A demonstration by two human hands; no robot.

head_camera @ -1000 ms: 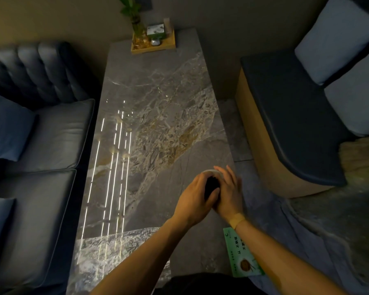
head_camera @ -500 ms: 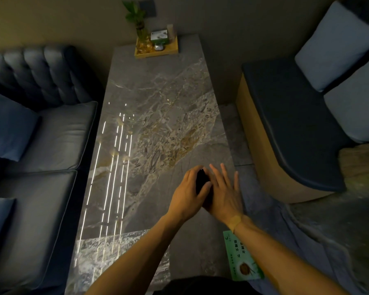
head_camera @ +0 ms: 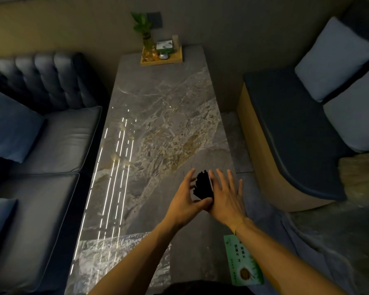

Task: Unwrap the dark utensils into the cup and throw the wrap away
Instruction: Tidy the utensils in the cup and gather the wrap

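Observation:
A bundle of dark utensils (head_camera: 202, 186) stands upright between my two hands, above the near right part of the marble table (head_camera: 158, 124). My left hand (head_camera: 184, 199) curls around its left side, thumb under the lower end. My right hand (head_camera: 225, 195) lies flat against its right side, fingers spread and pointing away from me. A thin pale sliver shows between the bundle and my right palm; I cannot tell whether it is the cup's rim or wrap. The bundle's lower part is hidden by my hands.
A green printed packet (head_camera: 243, 260) lies at the table's near right edge under my right forearm. A wooden tray (head_camera: 175, 59) with a plant vase and small items sits at the far end. A dark sofa (head_camera: 41, 145) runs along the left, a cushioned bench (head_camera: 296, 135) along the right.
My right hand has gone from curled around the bundle to flat with spread fingers. The dark bundle's top ends now show above my hands.

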